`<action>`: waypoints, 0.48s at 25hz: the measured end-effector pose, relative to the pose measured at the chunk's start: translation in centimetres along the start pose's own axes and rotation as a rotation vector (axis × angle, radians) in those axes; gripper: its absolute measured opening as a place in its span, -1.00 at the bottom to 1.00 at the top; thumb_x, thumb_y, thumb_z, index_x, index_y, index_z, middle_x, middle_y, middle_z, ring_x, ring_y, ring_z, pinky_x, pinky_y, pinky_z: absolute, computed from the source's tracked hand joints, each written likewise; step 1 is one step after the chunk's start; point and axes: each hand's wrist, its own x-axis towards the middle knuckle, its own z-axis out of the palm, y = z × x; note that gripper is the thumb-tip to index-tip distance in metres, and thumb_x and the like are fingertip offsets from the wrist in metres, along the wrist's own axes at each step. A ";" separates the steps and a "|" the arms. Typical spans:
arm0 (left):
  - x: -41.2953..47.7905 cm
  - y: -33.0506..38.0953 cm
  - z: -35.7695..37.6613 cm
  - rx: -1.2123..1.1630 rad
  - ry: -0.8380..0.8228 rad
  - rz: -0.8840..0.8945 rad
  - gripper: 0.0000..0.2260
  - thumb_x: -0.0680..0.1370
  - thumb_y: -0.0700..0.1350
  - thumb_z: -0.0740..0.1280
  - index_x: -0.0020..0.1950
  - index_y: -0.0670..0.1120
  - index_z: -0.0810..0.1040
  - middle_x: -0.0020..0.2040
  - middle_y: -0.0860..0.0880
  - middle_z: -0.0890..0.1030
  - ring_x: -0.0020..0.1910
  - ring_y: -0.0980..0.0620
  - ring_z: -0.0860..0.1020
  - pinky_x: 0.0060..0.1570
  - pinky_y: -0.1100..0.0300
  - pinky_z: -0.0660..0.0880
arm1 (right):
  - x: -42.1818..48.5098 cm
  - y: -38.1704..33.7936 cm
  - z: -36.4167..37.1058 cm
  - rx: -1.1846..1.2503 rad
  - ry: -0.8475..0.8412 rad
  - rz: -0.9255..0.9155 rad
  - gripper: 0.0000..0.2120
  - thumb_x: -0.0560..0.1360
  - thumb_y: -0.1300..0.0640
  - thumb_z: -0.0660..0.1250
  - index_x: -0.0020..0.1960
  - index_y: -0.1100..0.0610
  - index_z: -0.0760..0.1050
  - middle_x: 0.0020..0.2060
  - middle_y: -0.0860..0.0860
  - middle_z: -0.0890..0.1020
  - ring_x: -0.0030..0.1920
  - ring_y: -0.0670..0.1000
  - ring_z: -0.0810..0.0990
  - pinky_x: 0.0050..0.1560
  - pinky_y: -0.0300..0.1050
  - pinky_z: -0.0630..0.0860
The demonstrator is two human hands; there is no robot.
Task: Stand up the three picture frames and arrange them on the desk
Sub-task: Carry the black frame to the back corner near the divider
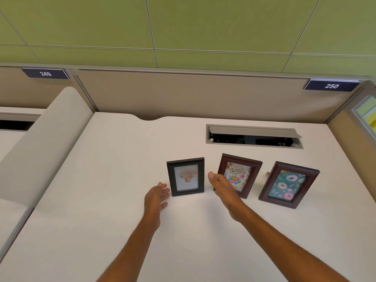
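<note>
"Toward the back right of the desk [101, 200], just short of the open cable hatch [254, 136], how do the three stand?"

"All upright, in a row. The black frame with the flower-pot print [185, 176] is nearest the desk's middle. The brown Happy Birthday frame [244, 169] comes next, and the brown doughnut frame [289, 185] is closest to the right edge. There are gaps between them; none touch."

"And the hands?"

"The left hand [155, 197] is just beside the black frame's left side, fingers straight and relaxed. Its fingertips are so near the lower edge that I cannot tell whether they touch. The right hand [222, 187] is on the other side, equally loose. It's apart from the black frame and crosses in front of the birthday frame's lower left corner. Neither grasps anything."

"Which step, then?"

"The standing-up looks done, I'd judge, so this is the arranging. The black frame faces the front edge squarely, while both brown ones look turned at an angle. The doughnut frame also sits a little nearer the front edge."

"Next move?"

"Probably light nudges to square the brown pair and even the gaps. Their back props are hidden from here, so I'd push low, near the base. The right forearm should stay clear of the birthday frame."
</note>
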 end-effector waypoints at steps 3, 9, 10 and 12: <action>-0.9 -1.1 -0.3 0.022 -0.024 -0.015 -0.69 0.77 0.02 0.25 0.35 -0.11 0.65 0.29 -0.17 0.72 0.28 -0.18 0.66 0.38 -0.21 0.54 | -1.1 1.1 -0.4 0.025 0.011 0.022 -0.27 0.45 -0.55 0.25 0.41 -0.09 0.45 0.41 -0.06 0.53 0.47 0.06 0.48 0.57 0.18 0.42; -2.3 -0.5 -0.7 0.052 -0.136 -0.021 -0.60 0.76 0.17 0.21 0.40 -0.05 0.62 0.35 -0.11 0.69 0.35 -0.14 0.62 0.41 -0.19 0.50 | -2.5 1.0 0.5 0.034 0.022 0.018 -0.32 0.57 -0.45 0.26 0.48 -0.01 0.44 0.46 0.00 0.53 0.49 0.08 0.47 0.56 0.15 0.42; -2.5 -0.1 -0.8 0.061 -0.151 -0.026 -0.56 0.75 0.22 0.20 0.43 -0.04 0.61 0.37 -0.10 0.68 0.37 -0.13 0.61 0.42 -0.18 0.49 | -2.6 0.8 0.8 0.044 0.023 0.014 -0.34 0.58 -0.44 0.26 0.48 -0.01 0.44 0.46 0.00 0.53 0.49 0.07 0.48 0.55 0.13 0.42; -2.8 0.6 -1.1 0.076 -0.183 -0.033 -0.47 0.73 0.30 0.17 0.50 -0.03 0.56 0.44 -0.10 0.63 0.43 -0.12 0.56 0.45 -0.16 0.44 | -2.6 0.4 1.5 0.062 0.021 -0.001 -0.31 0.53 -0.48 0.27 0.45 -0.04 0.44 0.44 -0.03 0.54 0.48 0.06 0.48 0.52 0.09 0.43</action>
